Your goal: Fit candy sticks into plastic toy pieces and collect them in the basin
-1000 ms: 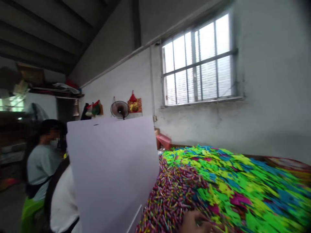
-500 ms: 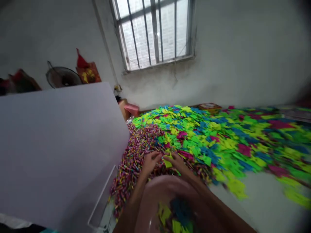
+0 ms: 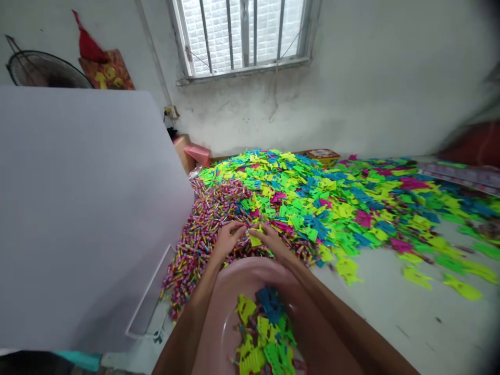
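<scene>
1. The left hand (image 3: 228, 240) and the right hand (image 3: 271, 242) sit close together just past the rim of the basin, at its 12 o'clock, with their fingers curled into a narrow shape
2. A yellow-green cut-out piece (image 3: 254, 237) lies between the 2 hands, right by the right hand's fingertips; I cannot tell whether either hand grips it
3. A pink plastic basin (image 3: 222, 325) sits under the forearms and holds a heap of yellow-green and blue cut-outs (image 3: 262, 325)
4. A pile of small multicoloured sticks (image 3: 207, 224) spreads from under the hands towards 10 o'clock
5. A broad pile of neon cut-outs (image 3: 332, 208) in green, yellow, blue and magenta fans out towards 2 o'clock, with stray pieces on the pale floor (image 3: 406, 323) at 3 o'clock
6. A large pale lavender board (image 3: 78, 208) fills the view at 9 o'clock
7. Against the far wall, a barred window (image 3: 242, 36) stands at 12 o'clock, above a pink box (image 3: 197, 154), and a wall fan (image 3: 45, 70) hangs at 11 o'clock
</scene>
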Available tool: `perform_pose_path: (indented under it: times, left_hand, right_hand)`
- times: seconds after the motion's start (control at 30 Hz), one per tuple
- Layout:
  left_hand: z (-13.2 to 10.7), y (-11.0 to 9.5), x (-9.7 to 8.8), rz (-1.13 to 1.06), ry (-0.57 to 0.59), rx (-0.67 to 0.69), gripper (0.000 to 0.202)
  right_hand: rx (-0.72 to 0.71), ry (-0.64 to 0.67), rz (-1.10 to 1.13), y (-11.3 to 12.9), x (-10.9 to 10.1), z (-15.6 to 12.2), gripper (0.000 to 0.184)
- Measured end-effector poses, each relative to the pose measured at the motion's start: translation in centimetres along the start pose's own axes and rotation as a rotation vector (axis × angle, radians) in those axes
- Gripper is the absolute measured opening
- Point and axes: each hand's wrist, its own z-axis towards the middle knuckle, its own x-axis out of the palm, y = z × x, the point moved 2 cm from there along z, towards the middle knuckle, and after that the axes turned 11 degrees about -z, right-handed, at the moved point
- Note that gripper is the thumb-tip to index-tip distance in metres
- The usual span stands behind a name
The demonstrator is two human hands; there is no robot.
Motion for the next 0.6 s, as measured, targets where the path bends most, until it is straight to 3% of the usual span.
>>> perform_pose_path:
  times: [0.6]
  left_hand:
    - [-0.01,0.24,-0.35,-0.067,0.033,0.009,0.024]
  right_hand:
    - [-0.014,0.027,0.038,0.08,-0.08,-0.22,0.029]
